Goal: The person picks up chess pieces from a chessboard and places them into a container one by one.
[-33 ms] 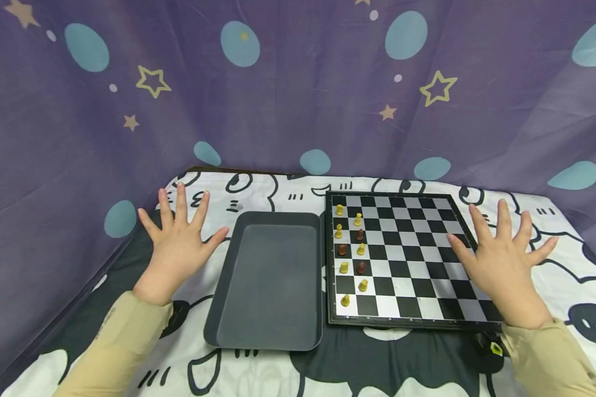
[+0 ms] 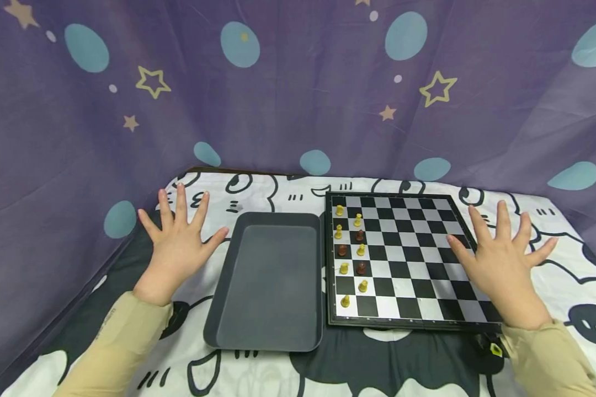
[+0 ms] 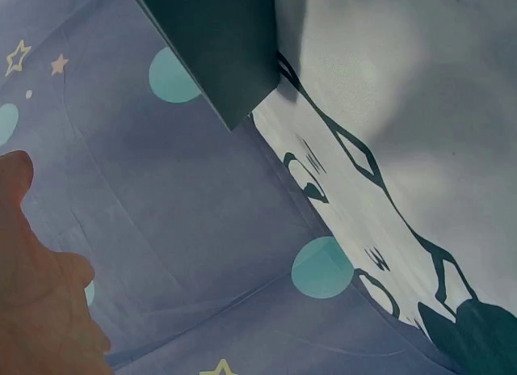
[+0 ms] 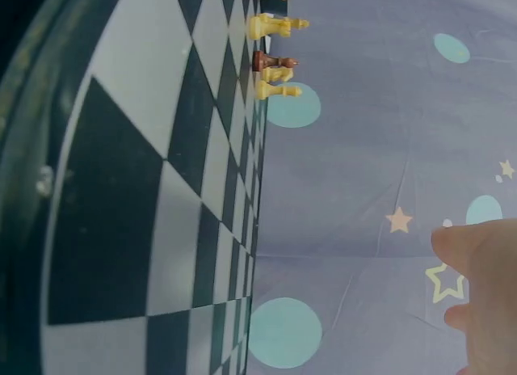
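Left of a dark grey rectangular tray, my left hand has its fingers spread and holds nothing. The left wrist view shows part of that hand and a dark corner of the tray. A black-and-white chessboard lies right of the tray. Several yellow chess pieces and 3 brown chess pieces stand in its two leftmost columns. Over the board's right edge, my right hand is spread with nothing in it; whether it touches the board I cannot tell.
A cartoon-print cloth in black and white covers the table. Behind it hangs a purple curtain with stars and blue ovals. A small dark object with a yellow-green mark lies by the right sleeve.
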Demonstrator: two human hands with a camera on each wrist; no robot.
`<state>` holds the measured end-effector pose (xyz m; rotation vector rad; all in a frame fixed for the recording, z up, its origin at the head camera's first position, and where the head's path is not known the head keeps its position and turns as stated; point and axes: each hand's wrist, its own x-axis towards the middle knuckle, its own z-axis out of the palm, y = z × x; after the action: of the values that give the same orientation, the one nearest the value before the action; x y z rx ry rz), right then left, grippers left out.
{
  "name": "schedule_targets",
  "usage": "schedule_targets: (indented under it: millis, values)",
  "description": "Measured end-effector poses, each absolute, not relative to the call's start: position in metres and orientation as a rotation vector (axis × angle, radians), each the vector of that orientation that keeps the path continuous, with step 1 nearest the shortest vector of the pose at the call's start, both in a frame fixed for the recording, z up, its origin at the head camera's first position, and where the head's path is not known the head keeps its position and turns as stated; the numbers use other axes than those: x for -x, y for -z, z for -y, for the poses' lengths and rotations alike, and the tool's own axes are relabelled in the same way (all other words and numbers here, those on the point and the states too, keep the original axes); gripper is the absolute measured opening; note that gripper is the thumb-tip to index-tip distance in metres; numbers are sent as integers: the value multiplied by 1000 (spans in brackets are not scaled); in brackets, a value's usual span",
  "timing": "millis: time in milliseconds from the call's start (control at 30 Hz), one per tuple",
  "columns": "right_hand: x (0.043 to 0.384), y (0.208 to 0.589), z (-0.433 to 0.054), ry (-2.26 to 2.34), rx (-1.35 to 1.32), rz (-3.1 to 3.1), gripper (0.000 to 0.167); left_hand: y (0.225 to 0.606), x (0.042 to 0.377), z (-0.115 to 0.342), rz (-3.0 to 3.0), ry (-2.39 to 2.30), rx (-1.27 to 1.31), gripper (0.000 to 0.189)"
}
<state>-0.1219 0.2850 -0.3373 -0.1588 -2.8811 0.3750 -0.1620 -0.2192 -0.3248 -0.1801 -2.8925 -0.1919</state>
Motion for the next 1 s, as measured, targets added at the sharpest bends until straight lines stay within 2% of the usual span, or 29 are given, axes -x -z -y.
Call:
schedule_targets:
  millis: [1000]
  values:
    - [112, 350, -292, -385, 175, 2941, 76, 316, 168, 208, 2887, 235, 272, 78]
